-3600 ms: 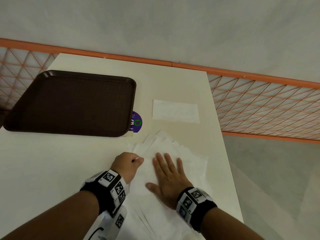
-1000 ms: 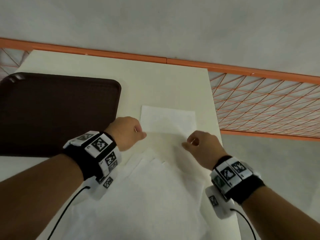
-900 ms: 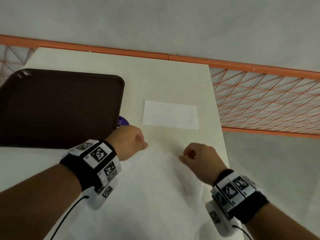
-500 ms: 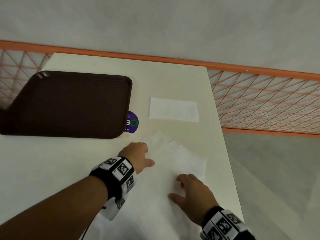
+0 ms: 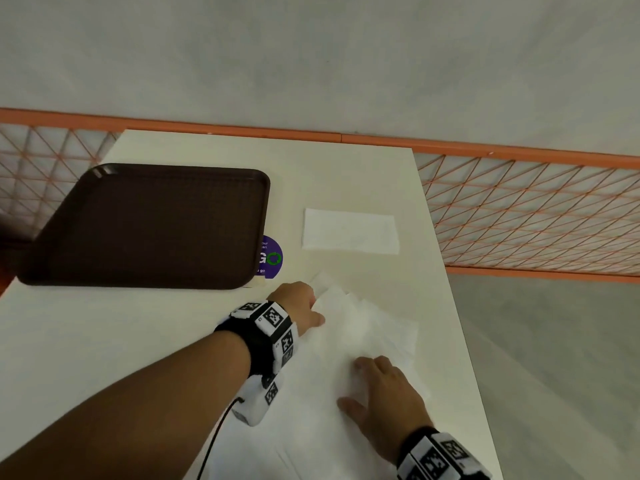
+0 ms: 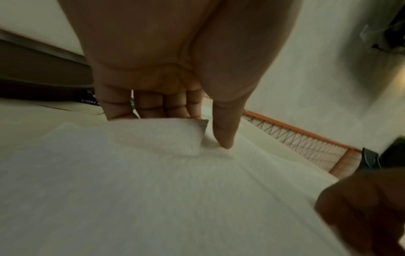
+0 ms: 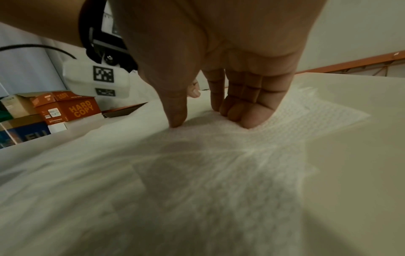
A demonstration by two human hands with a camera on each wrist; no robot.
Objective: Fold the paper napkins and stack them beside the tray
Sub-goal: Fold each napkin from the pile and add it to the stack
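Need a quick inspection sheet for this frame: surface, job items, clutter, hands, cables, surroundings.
Surface: cream table, purple sticker by the tray.
Job's things: brown tray, nothing in it; folded napkin flat to its right; loose napkins fanned near the front edge.
Clutter: nothing seen.
Hands: left hand pinches a napkin edge, fingers under, thumb on top; right hand presses the pile with its fingertips.
Cables: black cable from the left wristband.
Surroundings: orange mesh railing, grey floor; boxes in right wrist view.
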